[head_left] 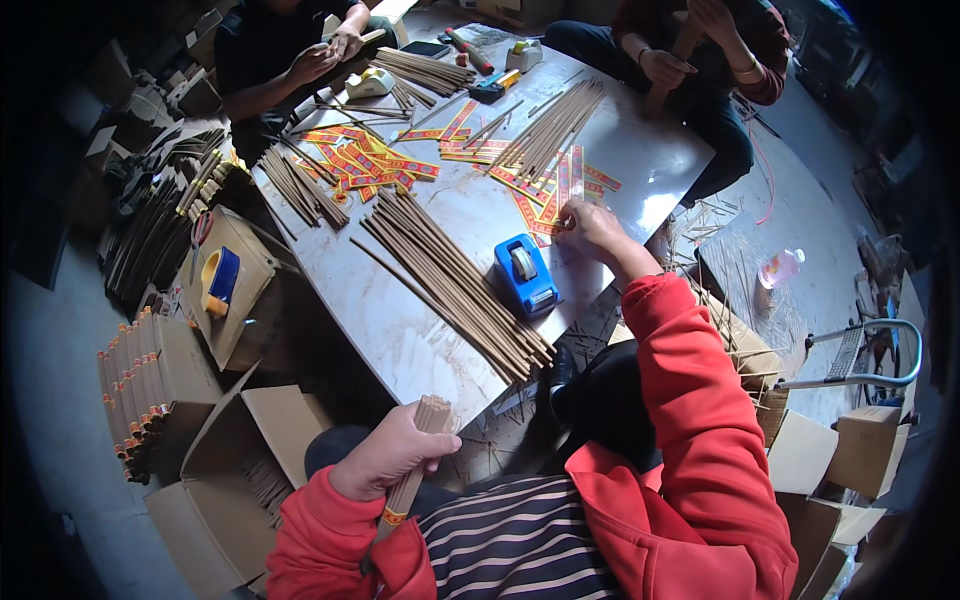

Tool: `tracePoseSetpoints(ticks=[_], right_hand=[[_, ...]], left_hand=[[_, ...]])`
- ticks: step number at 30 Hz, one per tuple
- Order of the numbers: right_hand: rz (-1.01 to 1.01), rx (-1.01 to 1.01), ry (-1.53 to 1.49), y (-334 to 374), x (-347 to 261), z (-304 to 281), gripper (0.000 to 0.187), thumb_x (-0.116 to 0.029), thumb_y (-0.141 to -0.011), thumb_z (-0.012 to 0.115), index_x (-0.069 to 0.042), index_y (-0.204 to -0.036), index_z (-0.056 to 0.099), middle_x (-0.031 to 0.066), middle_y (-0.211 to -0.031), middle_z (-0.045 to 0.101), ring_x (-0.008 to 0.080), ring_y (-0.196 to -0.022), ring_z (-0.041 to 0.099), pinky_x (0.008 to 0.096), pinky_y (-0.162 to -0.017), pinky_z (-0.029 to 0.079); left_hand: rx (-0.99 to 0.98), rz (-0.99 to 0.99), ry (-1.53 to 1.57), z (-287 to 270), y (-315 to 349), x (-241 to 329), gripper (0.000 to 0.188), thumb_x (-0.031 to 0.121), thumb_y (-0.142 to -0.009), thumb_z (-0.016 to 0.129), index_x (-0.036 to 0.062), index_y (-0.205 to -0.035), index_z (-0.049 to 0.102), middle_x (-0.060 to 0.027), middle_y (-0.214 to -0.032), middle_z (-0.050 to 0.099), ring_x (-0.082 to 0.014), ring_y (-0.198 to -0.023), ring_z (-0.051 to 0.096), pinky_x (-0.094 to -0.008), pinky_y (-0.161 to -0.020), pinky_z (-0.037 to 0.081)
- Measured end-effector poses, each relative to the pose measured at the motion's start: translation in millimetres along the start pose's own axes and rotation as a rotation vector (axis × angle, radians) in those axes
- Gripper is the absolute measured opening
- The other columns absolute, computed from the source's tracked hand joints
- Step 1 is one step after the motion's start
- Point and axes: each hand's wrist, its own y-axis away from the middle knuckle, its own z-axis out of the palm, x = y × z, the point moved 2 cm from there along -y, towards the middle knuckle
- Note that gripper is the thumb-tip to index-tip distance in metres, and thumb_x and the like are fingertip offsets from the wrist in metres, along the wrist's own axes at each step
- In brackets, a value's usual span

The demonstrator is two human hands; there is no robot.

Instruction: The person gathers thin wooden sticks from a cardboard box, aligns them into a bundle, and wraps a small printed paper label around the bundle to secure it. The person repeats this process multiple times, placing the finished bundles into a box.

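Observation:
My left hand (395,448) is closed around a bundle of brown incense sticks (404,492), upright in front of my striped shirt. A red and yellow band wraps the bundle's lower part. Over the table, my right hand (597,230) pinches at a red and yellow paper label strip (577,172) on the right side of a loose label pile; its fingertips are partly hidden. A blue tape dispenser (524,276) stands just nearer to me than that hand. Left of the dispenser lies a large spread of loose incense sticks (445,270).
The white table (420,355) also bears another label heap (365,160) and more stick piles (560,125). Two people work across it. An open cardboard box (225,510) is at my lower left, near stacked finished bundles (135,385). A folding trolley (850,365) stands at right.

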Motion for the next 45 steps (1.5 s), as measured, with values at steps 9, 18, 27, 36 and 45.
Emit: tracePoseSetpoints(ticks=[9, 18, 27, 36, 45], right_hand=[[0.007, -0.135, -0.566, 2, -2, -24, 0.026, -0.029, -0.069, 0.068, -0.007, -0.083, 0.067, 0.015, -0.08, 0.065, 0.0288, -0.077, 0.063, 0.0346, -0.068, 0.049], [0.126, -0.135, -0.854, 33, -13, -48, 0.01, -0.006, -0.079, 0.064, 0.003, -0.083, 0.063, 0.0057, -0.07, 0.062, 0.011, -0.059, 0.057, 0.0239, -0.055, 0.046], [0.003, -0.257, -1.357, 82, -63, -51, 0.012, -0.007, -0.085, 0.06, 0.003, -0.09, 0.056, 0.0103, -0.081, 0.061, 0.0202, -0.075, 0.063, 0.0331, -0.073, 0.052], [-0.02, -0.198, -1.703, 124, -122, -63, 0.012, -0.007, -0.089, 0.053, 0.003, -0.094, 0.049, 0.015, -0.081, 0.059, 0.0226, -0.07, 0.062, 0.0355, -0.067, 0.055], [-0.119, -0.421, -1.296, 220, -174, -52, 0.019, -0.02, -0.089, 0.059, -0.001, -0.087, 0.056, 0.0021, -0.067, 0.058, 0.0037, -0.051, 0.046, 0.0183, -0.044, 0.035]], left_hand=[[-0.003, 0.022, -0.006, 1, 4, -3, 0.02, 0.01, -0.075, 0.067, 0.001, -0.085, 0.053, -0.0014, -0.069, 0.052, -0.0078, -0.052, 0.048, -0.021, -0.048, 0.04], [0.002, 0.058, -0.022, 11, 15, 0, 0.019, 0.01, -0.075, 0.066, 0.002, -0.086, 0.053, -0.0002, -0.068, 0.051, -0.0076, -0.052, 0.048, -0.0211, -0.048, 0.04], [0.027, 0.131, -0.075, 22, 44, 4, 0.017, 0.012, -0.074, 0.067, 0.0033, -0.079, 0.053, -0.0006, -0.064, 0.051, -0.008, -0.051, 0.048, -0.0223, -0.048, 0.04], [0.049, 0.202, -0.083, 25, 65, -5, 0.019, 0.013, -0.074, 0.067, 0.0029, -0.08, 0.053, -0.0006, -0.064, 0.05, -0.0079, -0.051, 0.048, -0.0218, -0.047, 0.04], [0.098, 0.25, -0.017, 28, 72, -2, 0.02, 0.009, -0.072, 0.068, 0.0036, -0.079, 0.051, -0.0017, -0.064, 0.052, -0.0081, -0.048, 0.049, -0.0205, -0.045, 0.04]])
